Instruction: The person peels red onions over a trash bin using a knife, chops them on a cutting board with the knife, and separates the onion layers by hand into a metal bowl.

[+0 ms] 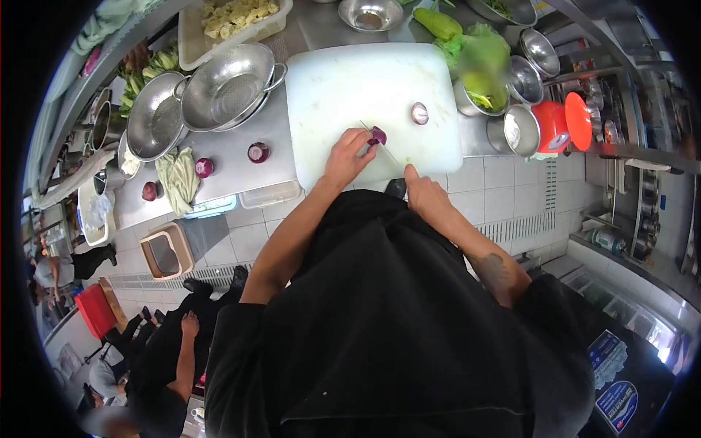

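A white cutting board (343,80) lies on the steel counter in front of me. Near its front edge, my left hand (347,156) has its fingers curled round a red onion (379,135). My right hand (426,193) grips a knife (391,156) by the handle, which the hand mostly hides. The thin blade slants up and left, against or beside the onion; whether it has cut in, I cannot tell. Another red onion (419,113), pale on one face, rests on the board's right part.
Red onions (258,152) and a crumpled cloth (179,179) lie left of the board, below steel colanders (228,86). Steel bowls (521,128) and a red container (549,125) stand right. A bin (168,252) is on the floor; other people (171,358) are at lower left.
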### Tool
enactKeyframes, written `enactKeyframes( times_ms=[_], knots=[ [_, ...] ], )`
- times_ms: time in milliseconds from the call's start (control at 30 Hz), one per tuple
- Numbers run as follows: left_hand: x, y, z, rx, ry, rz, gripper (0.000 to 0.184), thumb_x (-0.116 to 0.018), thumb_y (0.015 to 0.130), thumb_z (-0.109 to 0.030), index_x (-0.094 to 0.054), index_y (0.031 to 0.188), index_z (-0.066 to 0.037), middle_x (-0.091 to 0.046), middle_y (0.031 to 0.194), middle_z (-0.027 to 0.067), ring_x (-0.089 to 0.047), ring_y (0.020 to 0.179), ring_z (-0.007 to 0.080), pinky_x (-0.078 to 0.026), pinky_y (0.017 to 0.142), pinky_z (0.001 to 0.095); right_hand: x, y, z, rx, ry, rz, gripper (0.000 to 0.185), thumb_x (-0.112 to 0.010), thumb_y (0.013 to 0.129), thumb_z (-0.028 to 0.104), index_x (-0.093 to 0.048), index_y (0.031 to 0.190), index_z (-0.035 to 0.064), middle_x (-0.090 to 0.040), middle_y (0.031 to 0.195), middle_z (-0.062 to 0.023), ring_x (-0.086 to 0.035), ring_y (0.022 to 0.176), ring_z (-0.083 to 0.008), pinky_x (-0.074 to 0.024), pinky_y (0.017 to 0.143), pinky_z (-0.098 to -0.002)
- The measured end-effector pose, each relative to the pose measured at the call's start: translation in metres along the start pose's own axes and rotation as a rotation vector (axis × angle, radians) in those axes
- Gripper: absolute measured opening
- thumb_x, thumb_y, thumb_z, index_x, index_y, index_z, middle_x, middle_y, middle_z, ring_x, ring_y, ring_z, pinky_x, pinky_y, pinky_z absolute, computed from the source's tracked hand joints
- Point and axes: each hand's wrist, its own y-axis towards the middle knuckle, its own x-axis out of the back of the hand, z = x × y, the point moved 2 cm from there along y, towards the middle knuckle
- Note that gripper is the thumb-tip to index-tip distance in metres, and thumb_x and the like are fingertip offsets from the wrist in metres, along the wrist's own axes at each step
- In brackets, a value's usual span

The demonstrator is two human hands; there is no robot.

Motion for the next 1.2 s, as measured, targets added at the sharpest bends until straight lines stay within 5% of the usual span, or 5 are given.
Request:
enactKeyframes(
  times_ms=[333, 533, 867, 967, 1200],
  knots=[
    [0.003, 0.008, -0.007, 0.038, 0.022, 0.056, 0.029, -0.077, 0.075, -0.005, -0.066, 0.102, -0.004, -0.064, 0.102, 0.0103, -0.064, 0.094, 0.0282, -0.055, 0.081, 0.0366, 0.039, 0.011, -0.047, -0.007, 0.612, 0.223, 0.015, -0.046, 0.099, 0.016, -0.037, 0.103, 0.0049, -0.061, 0.069, -0.0179, -0.058, 0.042, -0.0246, -0.0447, 0.034, -0.0332],
    [-0.004, 0.074, -0.053, 0.115, -0.067, -0.1, 0.028, -0.074, 0.078, -0.009, -0.066, 0.104, -0.003, -0.062, 0.1, 0.0139, -0.063, 0.092, 0.0319, -0.053, 0.079, 0.0379, 0.043, -0.01, -0.038, 0.121, 0.402, 0.164, 0.016, -0.05, 0.096, 0.018, -0.045, 0.104, 0.004, -0.062, 0.068, -0.0244, -0.063, 0.063, -0.0427, -0.0496, 0.064, -0.0524],
    [-0.091, 0.119, -0.036, 0.206, 0.327, 0.606, 0.05, -0.077, 0.071, -0.021, -0.063, 0.116, -0.004, -0.061, 0.112, 0.0201, -0.06, 0.107, 0.0367, -0.05, 0.093, 0.0438, 0.001, 0.015, -0.039, 0.185, 0.245, 0.135, 0.026, -0.05, 0.096, 0.018, -0.049, 0.116, 0.0014, -0.066, 0.083, -0.0288, -0.064, 0.079, -0.0482, -0.0487, 0.076, -0.0573],
    [-0.051, 0.111, -0.039, 0.217, 0.039, 0.331, 0.047, -0.079, 0.073, -0.017, -0.063, 0.115, -0.004, -0.064, 0.115, 0.0185, -0.064, 0.106, 0.034, -0.051, 0.092, 0.0408, 0.011, 0.014, -0.058, 0.077, 0.447, 0.111, 0.019, -0.046, 0.097, 0.015, -0.047, 0.108, 0.0, -0.062, 0.063, -0.0209, -0.061, 0.046, -0.0351, -0.0507, 0.05, -0.0488],
    [-0.011, 0.017, -0.007, 0.201, -0.081, 0.248, 0.048, -0.082, 0.076, -0.017, -0.062, 0.118, -0.008, -0.066, 0.117, 0.015, -0.062, 0.112, 0.0379, -0.051, 0.098, 0.0417, 0.026, 0.007, -0.06, -0.106, 0.556, 0.096, 0.014, -0.047, 0.099, 0.015, -0.042, 0.099, 0.0018, -0.058, 0.061, -0.0145, -0.057, 0.042, -0.0225, -0.0457, 0.036, -0.0356]
  ],
)
